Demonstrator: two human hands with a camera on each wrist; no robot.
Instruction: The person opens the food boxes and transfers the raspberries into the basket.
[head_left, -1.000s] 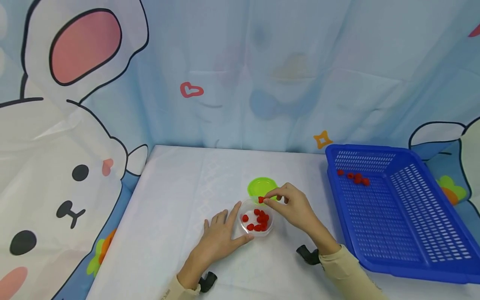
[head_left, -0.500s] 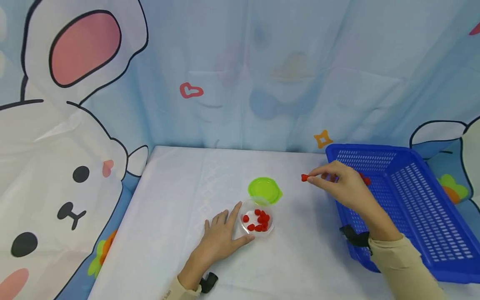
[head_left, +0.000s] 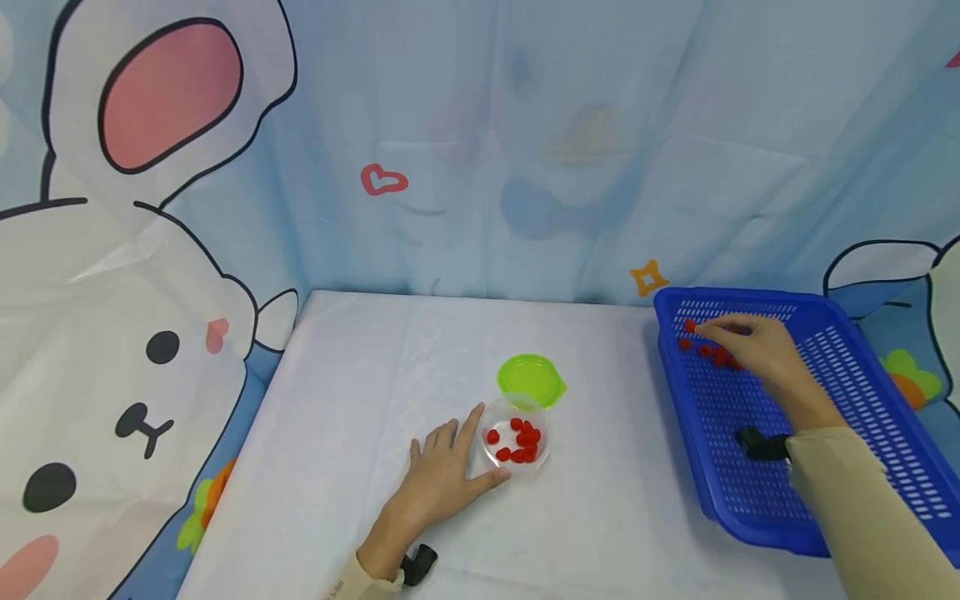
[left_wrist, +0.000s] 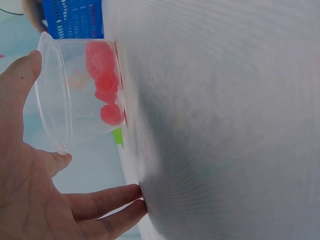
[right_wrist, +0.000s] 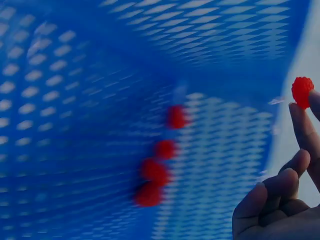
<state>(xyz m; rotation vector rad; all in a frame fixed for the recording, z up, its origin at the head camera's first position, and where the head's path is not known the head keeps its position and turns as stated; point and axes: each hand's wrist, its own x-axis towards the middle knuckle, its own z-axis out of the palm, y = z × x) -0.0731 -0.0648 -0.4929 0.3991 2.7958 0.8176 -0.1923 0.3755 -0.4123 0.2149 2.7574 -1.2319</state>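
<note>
Pinched in the fingertips of my right hand (head_left: 757,346) is a small red raspberry (right_wrist: 302,92), held over the far left part of the blue basket (head_left: 693,467). Several more raspberries (right_wrist: 176,117) lie on the basket floor below. My left hand (head_left: 438,482) spreads beside a clear plastic cup (head_left: 491,457), with thumb and index fingertips at its rim. In the left wrist view, the other fingers (left_wrist: 107,200) stretch down to the cloth. Several raspberries (left_wrist: 106,82) sit at the bottom of the cup.
A bright green lid (head_left: 531,377) lies just behind the cup. The white cloth-covered table (head_left: 360,367) meets a blue printed curtain (head_left: 465,233) at its back edge. The basket takes up the table's right side.
My right hand has swung from above the cup rightward to over the basket, carrying the raspberry. My left hand stays at the cup.
</note>
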